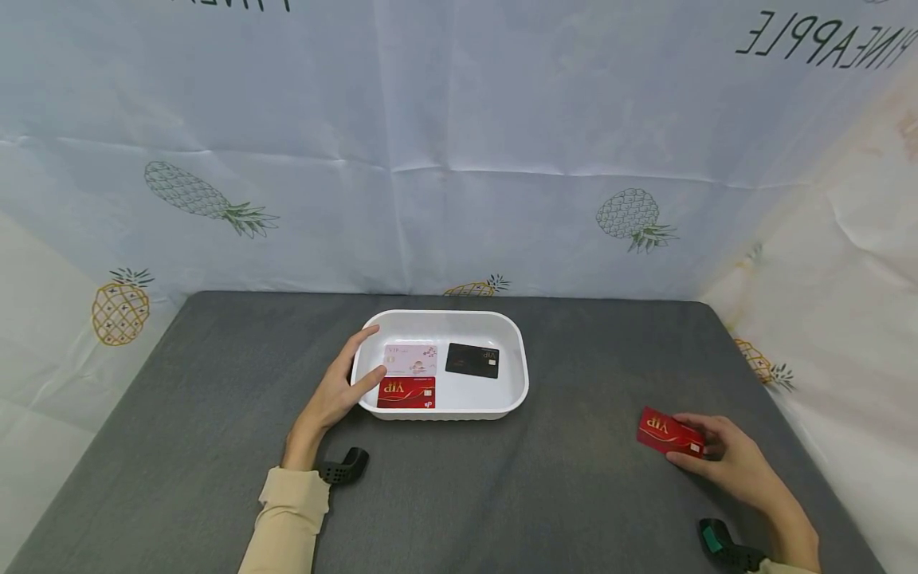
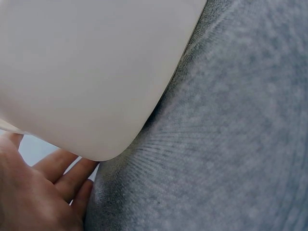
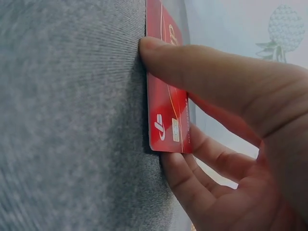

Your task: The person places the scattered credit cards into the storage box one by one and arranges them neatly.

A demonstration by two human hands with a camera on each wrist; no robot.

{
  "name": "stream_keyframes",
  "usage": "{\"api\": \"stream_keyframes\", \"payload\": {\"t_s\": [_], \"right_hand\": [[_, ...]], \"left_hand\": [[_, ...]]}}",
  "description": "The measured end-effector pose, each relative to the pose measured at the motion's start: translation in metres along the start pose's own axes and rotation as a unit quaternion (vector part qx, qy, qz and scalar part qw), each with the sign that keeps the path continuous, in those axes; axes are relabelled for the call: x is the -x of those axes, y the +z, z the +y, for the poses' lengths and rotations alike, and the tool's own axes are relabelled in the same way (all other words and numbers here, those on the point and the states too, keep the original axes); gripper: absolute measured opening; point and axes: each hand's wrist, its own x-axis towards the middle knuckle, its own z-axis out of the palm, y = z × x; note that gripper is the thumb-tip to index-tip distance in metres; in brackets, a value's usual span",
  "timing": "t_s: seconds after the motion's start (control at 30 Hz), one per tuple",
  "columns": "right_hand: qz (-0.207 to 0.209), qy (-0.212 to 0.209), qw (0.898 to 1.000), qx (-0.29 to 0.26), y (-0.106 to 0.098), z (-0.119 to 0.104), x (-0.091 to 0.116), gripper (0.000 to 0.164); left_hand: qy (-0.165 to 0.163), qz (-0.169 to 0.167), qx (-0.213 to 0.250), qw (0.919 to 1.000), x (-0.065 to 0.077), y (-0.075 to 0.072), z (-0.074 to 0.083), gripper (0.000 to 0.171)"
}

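At the right of the table, my right hand (image 1: 742, 462) pinches a red VIP card (image 1: 668, 431) by its edges, between thumb and fingers. The right wrist view shows the card (image 3: 166, 110) close against the cloth, with the thumb across its near edge. My left hand (image 1: 337, 391) holds the left end of a white plastic tray (image 1: 473, 402), thumb over the rim and fingers along the outer wall. Inside the tray lie a pink card (image 1: 411, 359), another red VIP card (image 1: 406, 393) below it, and a black VIP card (image 1: 472, 361) to their right.
A dark grey cloth (image 1: 566, 494) covers the table. Behind it hangs a pale curtain (image 1: 430, 223) printed with pineapples. A black wrist camera (image 1: 344, 466) sits by the left wrist, another (image 1: 724, 546) by the right.
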Motion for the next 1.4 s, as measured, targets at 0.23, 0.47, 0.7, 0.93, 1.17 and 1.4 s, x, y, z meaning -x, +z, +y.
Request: {"api": "stream_keyframes", "payload": {"t_s": [0.23, 0.47, 0.7, 0.93, 1.17, 1.4], "right_hand": [[-0.013, 0.002, 1.0, -0.019, 0.0, 0.0, 0.002, 0.062], [-0.015, 0.012, 1.0, -0.018, 0.001, 0.001, 0.003, 0.066], [-0.012, 0.012, 1.0, -0.005, 0.0, -0.001, 0.001, 0.064], [-0.022, 0.033, 0.999, 0.009, -0.002, -0.006, 0.0, 0.066], [-0.025, 0.047, 0.998, 0.037, -0.005, -0.009, -0.006, 0.069], [-0.015, 0.03, 0.999, 0.041, -0.004, -0.017, -0.011, 0.067]], "left_hand": [[-0.009, 0.004, 0.002, 0.9999, -0.001, 0.001, 0.001, 0.07], [-0.011, 0.004, 0.003, 0.9999, -0.001, 0.001, 0.001, 0.07], [-0.012, 0.005, 0.0, 0.9999, -0.001, 0.001, 0.001, 0.07], [-0.015, 0.005, 0.001, 0.9999, -0.001, 0.001, 0.001, 0.071], [-0.012, 0.004, 0.002, 0.9999, -0.001, 0.0, 0.001, 0.071], [-0.016, 0.004, 0.001, 0.9999, -0.001, 0.0, 0.001, 0.071]]}}
